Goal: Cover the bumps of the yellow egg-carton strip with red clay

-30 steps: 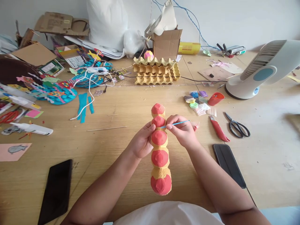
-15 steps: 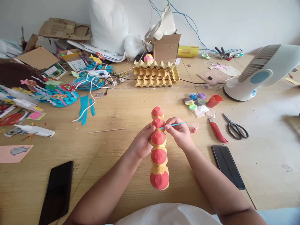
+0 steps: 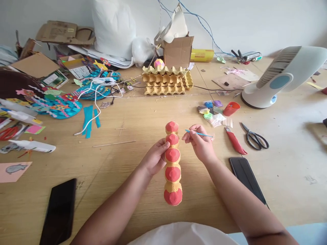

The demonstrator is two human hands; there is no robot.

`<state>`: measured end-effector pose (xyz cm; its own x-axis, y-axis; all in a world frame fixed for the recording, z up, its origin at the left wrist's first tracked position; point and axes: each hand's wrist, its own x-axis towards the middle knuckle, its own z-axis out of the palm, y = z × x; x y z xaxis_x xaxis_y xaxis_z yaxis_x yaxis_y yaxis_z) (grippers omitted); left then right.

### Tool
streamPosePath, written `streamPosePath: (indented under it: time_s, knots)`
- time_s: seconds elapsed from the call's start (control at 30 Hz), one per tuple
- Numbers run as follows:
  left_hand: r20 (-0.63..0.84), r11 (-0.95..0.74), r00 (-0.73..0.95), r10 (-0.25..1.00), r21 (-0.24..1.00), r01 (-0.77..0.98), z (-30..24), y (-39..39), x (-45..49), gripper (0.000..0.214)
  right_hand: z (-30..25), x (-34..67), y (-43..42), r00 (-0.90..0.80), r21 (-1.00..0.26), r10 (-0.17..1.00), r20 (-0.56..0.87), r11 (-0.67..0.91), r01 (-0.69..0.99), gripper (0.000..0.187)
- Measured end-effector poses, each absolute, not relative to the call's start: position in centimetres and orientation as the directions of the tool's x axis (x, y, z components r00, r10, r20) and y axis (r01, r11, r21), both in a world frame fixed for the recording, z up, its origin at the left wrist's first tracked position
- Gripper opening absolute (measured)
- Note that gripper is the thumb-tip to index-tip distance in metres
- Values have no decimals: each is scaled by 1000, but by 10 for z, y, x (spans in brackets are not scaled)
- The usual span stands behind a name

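My left hand [image 3: 156,156] grips a strip of egg carton [image 3: 173,174] by its left side, near the second bump from the far end. The strip is yellowish, and a red cap covers the top of each of its several bumps. It points away from me above the table. To its right, my right hand [image 3: 200,141] pinches a thin blue stick-like tool [image 3: 200,133] between thumb and fingers. The tool's tip points left toward the strip but is apart from it.
A red utility knife [image 3: 235,141], black scissors [image 3: 257,136], a red cup [image 3: 231,109] and small bags of coloured clay [image 3: 212,110] lie to the right. Phones [image 3: 58,211] flank my arms. Egg cartons [image 3: 166,81] stand at the back; a white fan [image 3: 277,80] is at right.
My right hand has drawn back to the right with the blue tool, away from the strip. The left hand still holds the strip. The view has shifted slightly.
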<state>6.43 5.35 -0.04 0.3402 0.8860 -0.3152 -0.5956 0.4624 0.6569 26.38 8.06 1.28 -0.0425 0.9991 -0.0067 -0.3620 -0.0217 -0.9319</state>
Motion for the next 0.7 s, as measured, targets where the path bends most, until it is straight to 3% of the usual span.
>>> streamPosePath:
  time_s: [0.27, 0.47, 0.7]
  knots:
    - [-401, 482, 275, 874, 634, -605, -11, 35, 61, 36, -9, 264, 87, -52, -975, 999, 1, -10, -222, 39]
    - [-405, 490, 282, 870, 635, -598, -19, 31, 59, 40, -13, 255, 84, -90, -946, 996, -16, -44, -322, 42]
    - [-391, 512, 334, 858, 603, -611, -18, 25, 60, 36, -15, 256, 85, -74, -959, 996, 51, 28, -281, 35]
